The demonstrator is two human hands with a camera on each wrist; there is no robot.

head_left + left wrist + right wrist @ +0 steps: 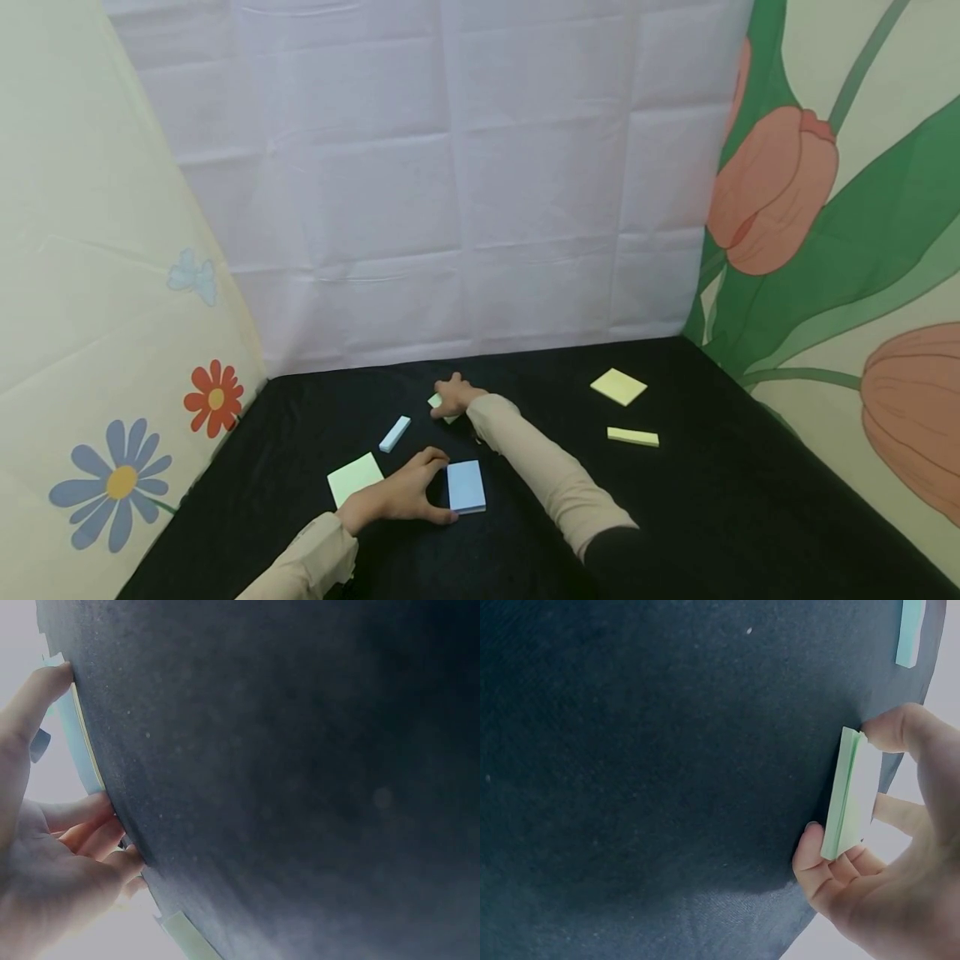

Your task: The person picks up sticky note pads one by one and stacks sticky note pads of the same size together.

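Note:
My left hand spans the left side of a blue sticky note pad on the black cloth. In the left wrist view, the thumb is at one end of this pad and the fingertips at the other. Farther back, my right hand grips a small light green sticky note pad, partly covered by the fingers. The right wrist view shows that pad between thumb and fingers, one long edge facing the camera.
A larger pale green square pad lies partly behind my left wrist. A narrow light blue pad lies left of my right hand. On the right are a yellow square pad and a narrow yellow pad. Fabric walls border the table.

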